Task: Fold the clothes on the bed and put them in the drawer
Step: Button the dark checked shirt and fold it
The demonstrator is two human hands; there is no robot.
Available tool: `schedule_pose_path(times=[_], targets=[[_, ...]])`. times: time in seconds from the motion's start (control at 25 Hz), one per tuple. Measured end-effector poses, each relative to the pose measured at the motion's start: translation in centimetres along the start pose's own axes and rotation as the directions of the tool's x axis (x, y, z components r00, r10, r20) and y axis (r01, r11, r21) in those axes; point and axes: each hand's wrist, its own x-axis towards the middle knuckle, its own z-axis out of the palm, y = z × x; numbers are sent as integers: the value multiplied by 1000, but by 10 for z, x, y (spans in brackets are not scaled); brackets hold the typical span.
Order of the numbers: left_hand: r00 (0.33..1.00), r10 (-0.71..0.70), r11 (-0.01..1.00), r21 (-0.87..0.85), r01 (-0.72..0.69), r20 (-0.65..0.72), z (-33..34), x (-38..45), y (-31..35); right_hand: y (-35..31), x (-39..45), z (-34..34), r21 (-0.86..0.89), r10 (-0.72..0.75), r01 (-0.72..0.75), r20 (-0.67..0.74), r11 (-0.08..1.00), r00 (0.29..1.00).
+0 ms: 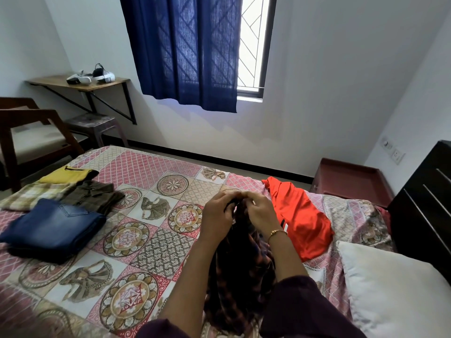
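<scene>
Left hand (217, 211) and right hand (258, 211) raised over bed (170, 167) middle, each grip pinching top edge of dark plaid shirt (239, 272); hanging free, likely to straighten before folding. Orange garment (297, 215) unfolded near right edge. Folded jeans (53, 225) and other folded clothes (73, 189) stacked at left edge, awaiting drawer.

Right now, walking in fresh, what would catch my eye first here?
Probably the bright orange garment lying unfolded on the right of the patterned bed, beside the two hands. The left hand and right hand hold up a dark checked shirt between them. Over on the left, folded jeans and other folded clothes lie together.
</scene>
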Motion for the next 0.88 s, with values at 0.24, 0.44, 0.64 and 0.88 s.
schedule_pose_path(times=[0.24, 0.44, 0.64, 0.88], targets=[[992, -115, 985, -136, 106, -60, 0, -4, -1, 5, -7, 1, -25, -69, 71, 78, 997, 995], [990, -141, 984, -103, 143, 27, 3, -5, -8, 15, -12, 7, -1, -98, 98, 13, 995, 995], [994, 26, 1000, 2, -27, 102, 3, -2, -7, 23, -15, 14, 198, 24, -17, -34, 980, 999], [999, -26, 999, 43, 28, -46, 12, -10, -8, 16, -19, 30, 115, 4, 24, -236, 993, 972]])
